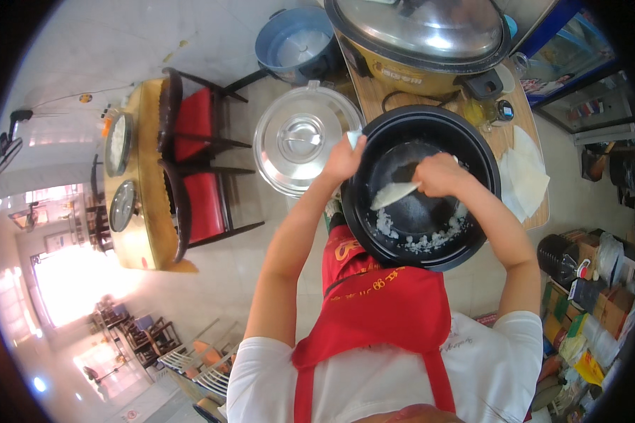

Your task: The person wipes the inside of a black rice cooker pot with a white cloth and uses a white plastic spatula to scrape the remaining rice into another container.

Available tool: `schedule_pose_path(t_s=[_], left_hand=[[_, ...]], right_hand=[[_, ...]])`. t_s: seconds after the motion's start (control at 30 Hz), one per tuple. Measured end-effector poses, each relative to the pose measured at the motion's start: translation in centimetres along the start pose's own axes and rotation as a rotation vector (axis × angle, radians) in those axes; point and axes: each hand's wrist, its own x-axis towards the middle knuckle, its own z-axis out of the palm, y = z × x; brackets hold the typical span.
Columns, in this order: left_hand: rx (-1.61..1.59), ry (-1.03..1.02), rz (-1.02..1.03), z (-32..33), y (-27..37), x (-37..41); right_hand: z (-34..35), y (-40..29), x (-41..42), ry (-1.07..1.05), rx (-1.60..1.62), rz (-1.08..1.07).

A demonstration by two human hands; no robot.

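A large black inner pot (423, 217) is tilted towards me at the near edge of the table. Clumps of cooked white rice (434, 240) cling along its near inside wall. My right hand (440, 175) is inside the pot, closed around a pale rice paddle (394, 194) whose blade points left above the rice. At the pot's left rim, my left hand (345, 157) grips the edge, with a small pale cloth or pad (354, 138) between thumb and fingers.
A big lidded cooker (418, 79) occupies the table's (373, 98) far end. A metal lid (301, 140) lies left of the pot, below a blue-grey tub (296, 45). Pale cloths (524, 177) and a jar (502, 112) sit at right. Red chairs (203, 206) stand left; boxes (608, 306) crowd the right floor.
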Motion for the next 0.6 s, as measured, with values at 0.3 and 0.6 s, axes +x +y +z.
schedule_pose_path(t_s=[0.3, 0.6], left_hand=[[0.063, -0.009, -0.036, -0.4, 1.0, -0.3], [0.001, 0.018, 0.01, 0.2, 0.2, 0.2]], right_hand=[[2.0, -1.5, 0.9, 0.05, -0.195, -0.144], [2.1, -3.1, 0.2, 0.03, -0.267, -0.135]])
